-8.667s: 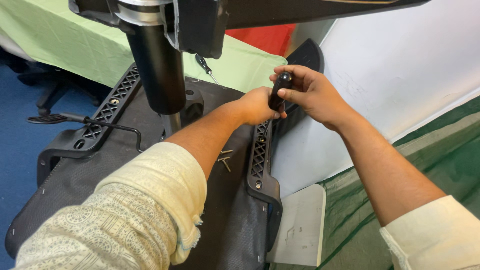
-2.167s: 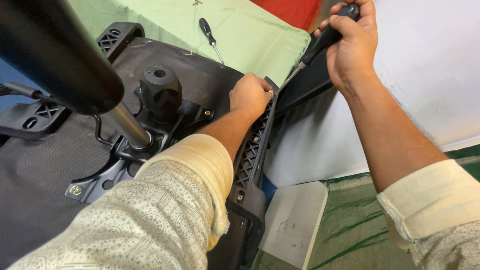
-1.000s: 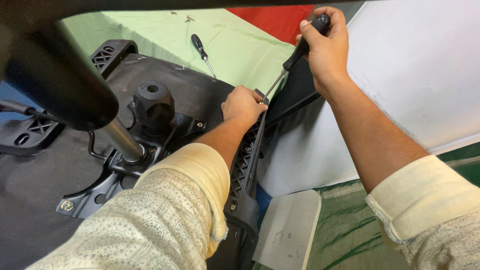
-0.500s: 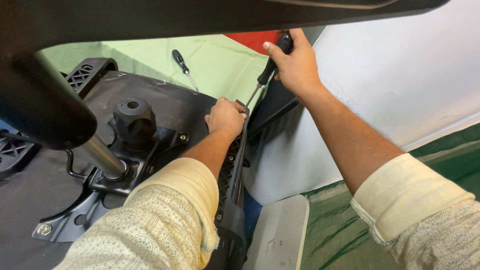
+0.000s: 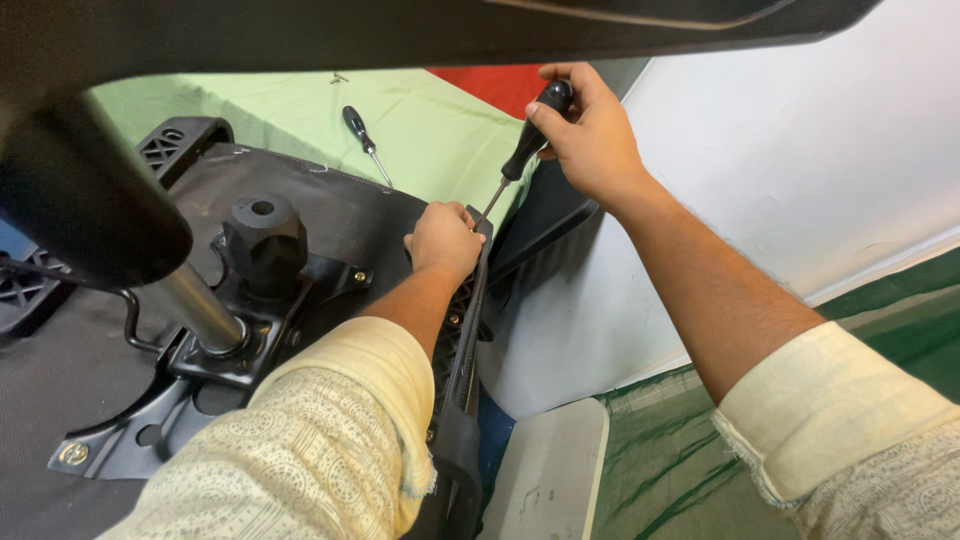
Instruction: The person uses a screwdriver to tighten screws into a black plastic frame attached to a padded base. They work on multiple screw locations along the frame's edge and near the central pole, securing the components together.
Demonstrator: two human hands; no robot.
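Observation:
An office chair lies upside down with its black seat underside point(image 5: 330, 215) facing me. My right hand point(image 5: 590, 135) grips the black handle of a screwdriver point(image 5: 525, 150), whose shaft slants down to the chair's black armrest bracket point(image 5: 465, 340). My left hand point(image 5: 443, 240) rests closed on the top of that bracket, right beside the screwdriver tip. The metal tilt mechanism point(image 5: 240, 330) with its black knob point(image 5: 262, 235) and gas cylinder point(image 5: 195, 300) sits left of my forearm.
A second screwdriver point(image 5: 362, 135) lies on the green cloth point(image 5: 300, 115) beyond the seat, with a small screw farther back. A white wall point(image 5: 780, 150) stands at right, a white board point(image 5: 545, 470) leans below, and green fabric point(image 5: 680, 460) covers the floor. The chair base looms overhead.
My right hand has carried the screwdriver from high at the right down and left toward the bracket. My left hand stayed on the bracket edge while the view swung.

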